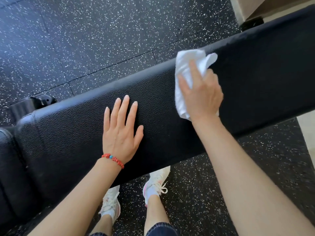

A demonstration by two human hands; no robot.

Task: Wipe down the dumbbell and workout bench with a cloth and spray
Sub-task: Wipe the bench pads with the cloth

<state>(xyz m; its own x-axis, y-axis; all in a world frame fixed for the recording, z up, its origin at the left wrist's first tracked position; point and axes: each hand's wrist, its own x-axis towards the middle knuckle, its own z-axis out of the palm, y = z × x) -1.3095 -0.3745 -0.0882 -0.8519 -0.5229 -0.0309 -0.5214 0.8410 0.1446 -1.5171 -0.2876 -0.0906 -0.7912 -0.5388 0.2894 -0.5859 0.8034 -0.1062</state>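
Observation:
A long black padded workout bench (71, 133) runs diagonally from lower left to upper right. My right hand (202, 94) presses a crumpled white cloth (183, 68) flat onto the pad, right of the middle. My left hand (121, 130), with a red bead bracelet on the wrist, lies palm down on the pad with fingers spread and holds nothing. No dumbbell or spray bottle shows in this view.
Black rubber floor with white speckles (102, 40) surrounds the bench. A black bench foot (32, 103) sticks out at the far left. My feet in white sneakers (153, 184) stand under the near edge. A pale wall or base (255, 7) sits at the top right.

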